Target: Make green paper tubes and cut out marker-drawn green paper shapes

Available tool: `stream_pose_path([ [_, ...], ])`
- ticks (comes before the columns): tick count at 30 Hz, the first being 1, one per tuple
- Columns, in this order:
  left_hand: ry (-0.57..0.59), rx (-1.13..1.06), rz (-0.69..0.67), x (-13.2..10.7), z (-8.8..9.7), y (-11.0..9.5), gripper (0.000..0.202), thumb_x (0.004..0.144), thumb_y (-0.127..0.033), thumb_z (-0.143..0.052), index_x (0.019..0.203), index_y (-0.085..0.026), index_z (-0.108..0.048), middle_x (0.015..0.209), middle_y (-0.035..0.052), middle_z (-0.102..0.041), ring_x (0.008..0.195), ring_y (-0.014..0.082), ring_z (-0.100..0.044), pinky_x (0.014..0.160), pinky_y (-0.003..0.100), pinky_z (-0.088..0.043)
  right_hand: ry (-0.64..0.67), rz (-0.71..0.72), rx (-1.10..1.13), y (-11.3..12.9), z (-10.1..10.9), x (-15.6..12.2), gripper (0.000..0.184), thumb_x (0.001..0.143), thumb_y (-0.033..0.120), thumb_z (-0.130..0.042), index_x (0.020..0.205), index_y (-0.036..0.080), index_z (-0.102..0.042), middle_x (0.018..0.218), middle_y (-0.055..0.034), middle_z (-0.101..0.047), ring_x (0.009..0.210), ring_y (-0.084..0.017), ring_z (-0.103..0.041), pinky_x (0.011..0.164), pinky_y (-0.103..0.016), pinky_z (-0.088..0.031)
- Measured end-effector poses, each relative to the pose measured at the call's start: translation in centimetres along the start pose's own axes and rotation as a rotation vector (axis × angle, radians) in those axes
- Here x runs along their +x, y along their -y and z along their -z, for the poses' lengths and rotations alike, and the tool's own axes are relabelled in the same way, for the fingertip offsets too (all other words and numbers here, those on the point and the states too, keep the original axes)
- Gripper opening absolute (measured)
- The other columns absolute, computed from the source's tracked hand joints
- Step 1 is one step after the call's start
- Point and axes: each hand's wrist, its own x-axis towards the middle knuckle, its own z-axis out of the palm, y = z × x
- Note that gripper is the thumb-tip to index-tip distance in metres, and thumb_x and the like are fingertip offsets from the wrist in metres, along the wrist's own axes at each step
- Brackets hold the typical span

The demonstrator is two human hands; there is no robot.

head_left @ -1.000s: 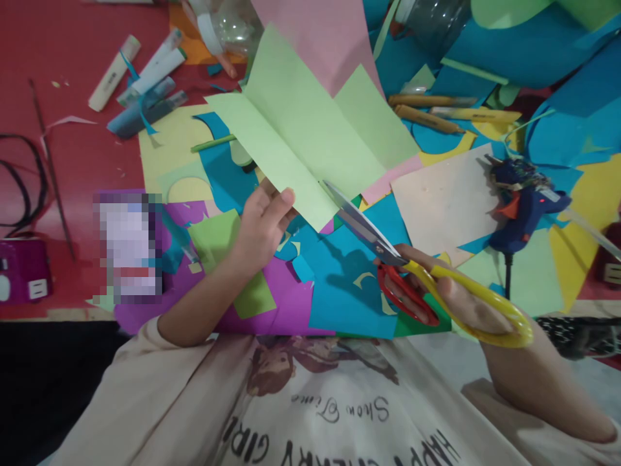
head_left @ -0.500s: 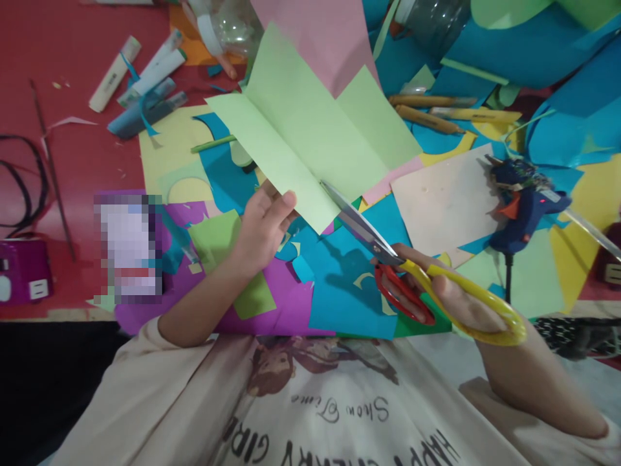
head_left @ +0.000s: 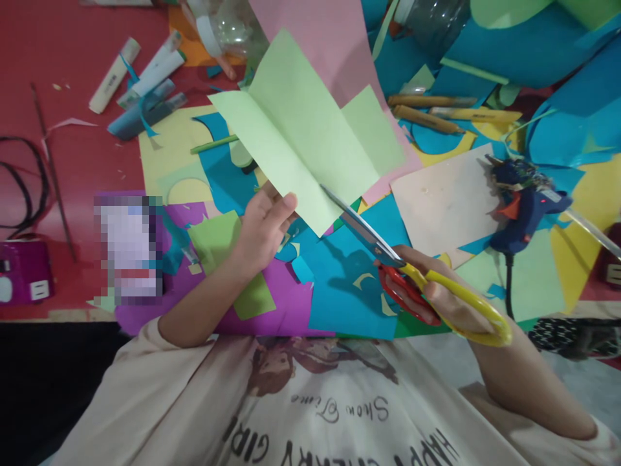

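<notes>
My left hand (head_left: 264,226) pinches the lower edge of a folded light green paper sheet (head_left: 301,123), thumb on top and fingers behind. The sheet is held up over the table, its left strip bent along a long crease. In my right hand (head_left: 446,291) is a pair of scissors (head_left: 373,239) with one red and one yellow handle loop. Their blades lie along the crease near the sheet's lower right end, with the tip on the paper. Another light green piece (head_left: 376,133) shows behind the sheet, over pink paper (head_left: 334,39).
A blue glue gun (head_left: 521,217) lies at the right beside a pale card (head_left: 446,197). Orange markers (head_left: 429,120) lie behind it. More markers (head_left: 145,77) are at the upper left, near a clear bottle (head_left: 226,29). Coloured paper scraps (head_left: 286,298) cover the table.
The scissor handles have swung left and drawn nearer each other, so the blades are more closed. The green sheet has shifted slightly down. My left hand keeps its pinch.
</notes>
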Motion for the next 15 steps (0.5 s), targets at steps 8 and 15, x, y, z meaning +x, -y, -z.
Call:
stream_pose_path([
  [8,-0.026,-0.039,0.05,-0.2,-0.4,-0.5,0.039,0.073,-0.049,-0.07,0.101,-0.024,-0.06,0.104,0.0046,-0.066,0.114,0.0268,-0.061,0.09,0.039,-0.052,0.008,-0.036,0.007,0.4,-0.2,0.2,0.06,0.072,0.074,-0.06,0.101,0.022,-0.049,0.054,0.0088,-0.04,0.039,-0.005,-0.026,0.036,-0.023,-0.019],
  [15,-0.054,0.021,0.109,0.4,0.1,-0.4,0.028,0.072,-0.037,-0.061,0.095,-0.022,-0.058,0.09,0.0037,-0.067,0.1,0.0243,-0.066,0.075,0.033,-0.056,0.021,0.013,-0.111,1.5,0.1,-0.3,0.063,0.073,0.075,-0.057,0.107,0.023,-0.052,0.06,0.0053,-0.042,0.044,-0.007,-0.029,0.037,-0.023,-0.02],
])
